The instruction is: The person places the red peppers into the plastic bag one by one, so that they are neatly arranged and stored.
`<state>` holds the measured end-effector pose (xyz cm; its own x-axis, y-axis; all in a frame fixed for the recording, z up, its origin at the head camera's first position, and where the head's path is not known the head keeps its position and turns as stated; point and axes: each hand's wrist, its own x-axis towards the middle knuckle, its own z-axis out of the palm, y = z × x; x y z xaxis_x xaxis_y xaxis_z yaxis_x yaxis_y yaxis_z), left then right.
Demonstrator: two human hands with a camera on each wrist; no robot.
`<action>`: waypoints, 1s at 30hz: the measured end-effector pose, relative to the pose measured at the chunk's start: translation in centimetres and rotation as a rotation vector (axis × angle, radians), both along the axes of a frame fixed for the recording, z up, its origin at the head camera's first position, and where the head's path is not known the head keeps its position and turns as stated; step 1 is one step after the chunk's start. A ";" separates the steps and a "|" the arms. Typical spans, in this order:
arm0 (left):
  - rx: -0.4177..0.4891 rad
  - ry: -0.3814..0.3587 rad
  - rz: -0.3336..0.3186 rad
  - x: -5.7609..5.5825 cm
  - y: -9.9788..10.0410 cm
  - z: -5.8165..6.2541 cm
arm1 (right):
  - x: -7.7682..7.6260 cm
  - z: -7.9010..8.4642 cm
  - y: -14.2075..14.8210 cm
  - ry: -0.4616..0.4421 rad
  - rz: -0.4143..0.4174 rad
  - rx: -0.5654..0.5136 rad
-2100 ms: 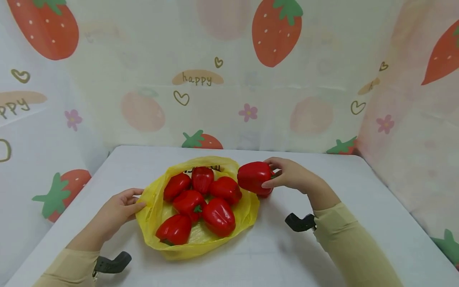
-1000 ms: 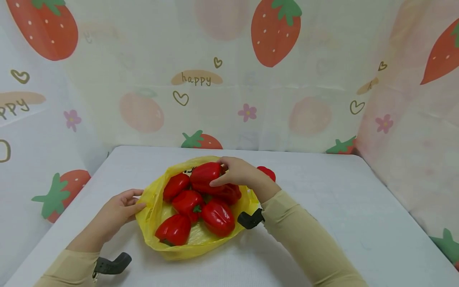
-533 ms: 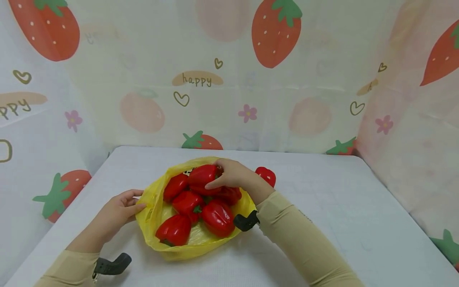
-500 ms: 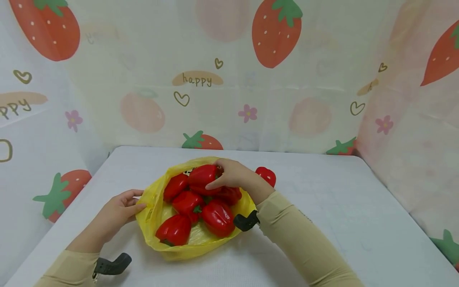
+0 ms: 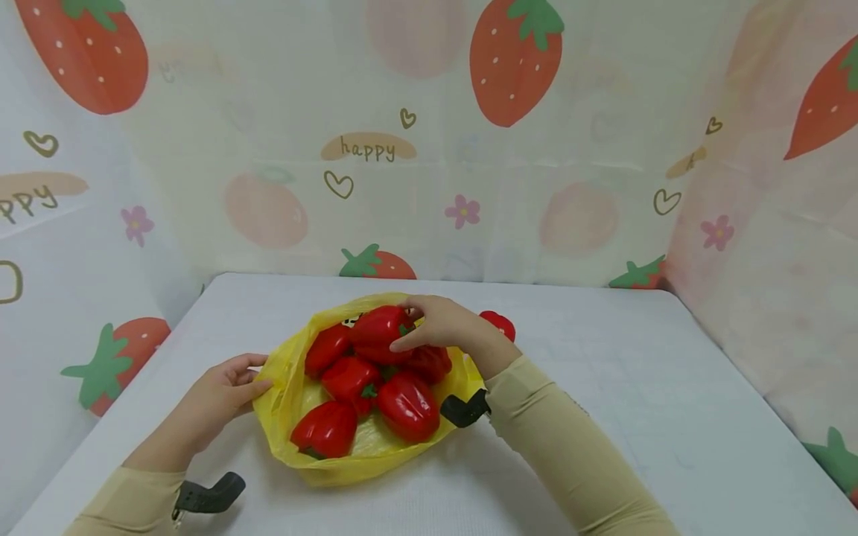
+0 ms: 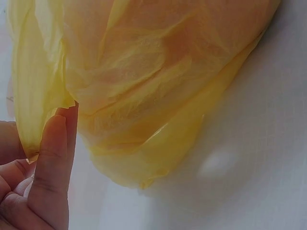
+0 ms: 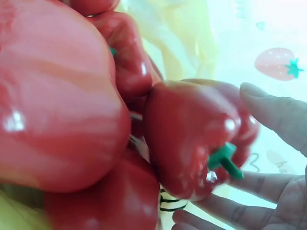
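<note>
A yellow plastic bag (image 5: 365,473) stands open on the white table, holding several red bell peppers (image 5: 409,406). At its left side my left hand (image 5: 224,391) pinches the rim; the left wrist view shows the thin plastic (image 6: 41,96) caught between thumb and fingers. Over the bag's far right side is my right hand (image 5: 452,324), beside the topmost bell pepper (image 5: 380,333), which lies on the others. In the right wrist view that pepper's green stem (image 7: 225,160) faces the palm, and the fingers (image 7: 268,187) are spread loosely around it, not gripping.
Another red bell pepper (image 5: 499,324) lies on the table just right of the bag, partly behind my right forearm. The white table (image 5: 637,387) reaches back to a strawberry-print cloth (image 5: 429,208). A black wrist device (image 5: 211,493) hangs from each sleeve.
My right hand carried the bell pepper leftward into the bag and set it on the others. Since half a second ago it has loosened and shifted slightly right. My left hand stays put.
</note>
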<state>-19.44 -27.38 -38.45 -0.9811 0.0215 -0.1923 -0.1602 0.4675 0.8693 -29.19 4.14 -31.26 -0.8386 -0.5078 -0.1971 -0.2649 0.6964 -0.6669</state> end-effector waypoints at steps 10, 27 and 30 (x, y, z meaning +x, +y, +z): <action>-0.003 0.007 -0.004 0.0 0.0 -0.1 | -0.3 1.1 1.8 -0.012 -0.019 -0.053; -0.012 0.003 0.004 -0.2 -0.2 0.0 | -2.5 2.1 7.5 0.055 -0.079 -0.072; -0.011 0.008 0.001 -0.2 -0.3 0.0 | -3.2 1.5 8.8 0.060 -0.101 -0.072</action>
